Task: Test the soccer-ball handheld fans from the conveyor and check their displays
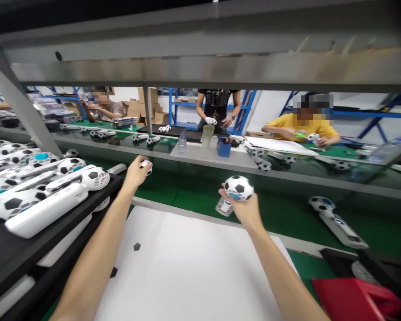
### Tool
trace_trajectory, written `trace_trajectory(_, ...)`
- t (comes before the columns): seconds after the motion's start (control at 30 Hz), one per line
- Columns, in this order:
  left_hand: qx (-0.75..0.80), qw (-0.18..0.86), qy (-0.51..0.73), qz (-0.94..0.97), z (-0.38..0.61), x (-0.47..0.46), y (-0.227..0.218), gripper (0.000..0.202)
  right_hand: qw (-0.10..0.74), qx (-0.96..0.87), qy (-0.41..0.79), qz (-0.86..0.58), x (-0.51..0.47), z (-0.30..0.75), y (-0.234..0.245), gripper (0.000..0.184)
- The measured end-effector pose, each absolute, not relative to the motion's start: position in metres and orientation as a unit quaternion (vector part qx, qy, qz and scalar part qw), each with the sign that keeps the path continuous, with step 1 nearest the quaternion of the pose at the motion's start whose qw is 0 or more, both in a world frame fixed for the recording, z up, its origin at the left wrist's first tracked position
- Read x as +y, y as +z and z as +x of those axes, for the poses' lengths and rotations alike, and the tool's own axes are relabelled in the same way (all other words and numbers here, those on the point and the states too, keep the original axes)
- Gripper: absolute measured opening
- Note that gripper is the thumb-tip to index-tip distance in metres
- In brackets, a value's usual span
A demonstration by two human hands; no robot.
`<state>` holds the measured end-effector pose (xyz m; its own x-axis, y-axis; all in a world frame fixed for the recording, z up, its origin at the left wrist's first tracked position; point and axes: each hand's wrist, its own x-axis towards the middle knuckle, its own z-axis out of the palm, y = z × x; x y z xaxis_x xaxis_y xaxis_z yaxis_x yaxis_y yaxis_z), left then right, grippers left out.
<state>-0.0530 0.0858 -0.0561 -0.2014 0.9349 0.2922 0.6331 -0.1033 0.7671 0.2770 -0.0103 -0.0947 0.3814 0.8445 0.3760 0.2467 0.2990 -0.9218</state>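
My right hand (249, 209) is wrapped round a white device with a soccer-ball head (239, 187), black pentagons and a blue patch; a short handle end shows below it. Further left, over the green belt, my left hand (136, 173) closes on a soccer-patterned ball (147, 166), mostly covered by the fingers, so any handle on it is hidden. Between my forearms lies a white sheet (194, 263). Loose black pentagon pieces (137, 246) rest on its left part.
A black tray (107, 203) at left carries several ball-headed devices (95, 178). Another device (337, 223) lies on the belt (183, 196) at right, above a red object (350, 296). Metal beams cross overhead. Across the line, several people work near a plastic bottle (182, 145) and blue box (223, 148).
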Motion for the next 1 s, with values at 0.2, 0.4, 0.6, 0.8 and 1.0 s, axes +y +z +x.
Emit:
trace_trajectory(0.2, 0.432, 0.375, 0.545, 0.613, -0.042, 0.029, 0.004, 0.044, 0.55, -0.534, 0.227, -0.6, 0.022, 0.28, -0.149, 0.055)
trace_trajectory(0.4, 0.311, 0.503, 0.596, 0.544, -0.03, 0.001, 0.025, 0.02, 0.43, -0.605, 0.195, -0.641, 0.022, 0.275, -0.172, 0.051)
trace_trajectory(0.6, 0.244, 0.603, 0.547, 0.527, -0.015, -0.009, 0.027, 0.011, 0.385, -0.632, 0.176, -0.65, 0.027, 0.275, -0.176, 0.039)
trace_trajectory(0.8, 0.272, 0.581, 0.475, 0.602, -0.003, -0.018, 0.022, 0.027, 0.423, -0.608, 0.213, -0.637, 0.028, 0.277, -0.153, 0.04)
trace_trajectory(1.0, 0.185, 0.619, 0.495, 0.582, 0.012, -0.019, 0.014, 0.029, 0.394, -0.698, 0.405, -0.441, -0.034, 0.258, -0.055, 0.056)
